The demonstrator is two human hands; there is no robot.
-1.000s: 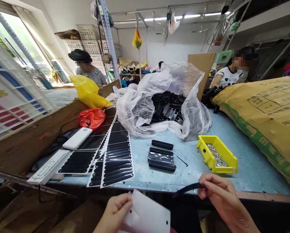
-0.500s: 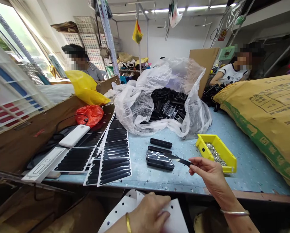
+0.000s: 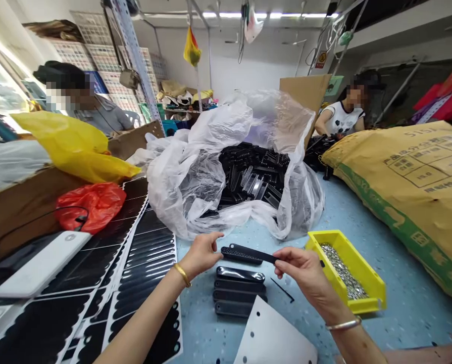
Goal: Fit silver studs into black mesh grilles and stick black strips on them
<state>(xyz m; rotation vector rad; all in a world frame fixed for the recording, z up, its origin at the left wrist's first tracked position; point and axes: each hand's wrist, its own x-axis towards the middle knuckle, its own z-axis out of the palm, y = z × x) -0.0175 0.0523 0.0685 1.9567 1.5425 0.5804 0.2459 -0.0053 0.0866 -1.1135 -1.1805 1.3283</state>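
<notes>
My left hand (image 3: 203, 253) pinches the left end of a long black perforated plastic piece (image 3: 241, 256) just above the blue table (image 3: 407, 298). My right hand (image 3: 299, 268) pinches a thin black strip (image 3: 258, 252) that lies along the top of that piece. Below them a stack of three similar black pieces (image 3: 238, 292) rests on the table. A white backing sheet with punched holes (image 3: 274, 338) lies at the near edge, touched by neither hand.
A yellow bin of small metal parts (image 3: 347, 273) sits to the right. A clear plastic bag of black parts (image 3: 248, 172) stands behind. Sheets of black strips (image 3: 135, 273), a white power bank (image 3: 40, 263), red and yellow bags lie left. A large yellow sack (image 3: 411, 187) fills the right. Two other people sit beyond.
The view moved closer over the table. My left hand let go of the white sheet and took the black piece. My right hand carried the strip forward onto it.
</notes>
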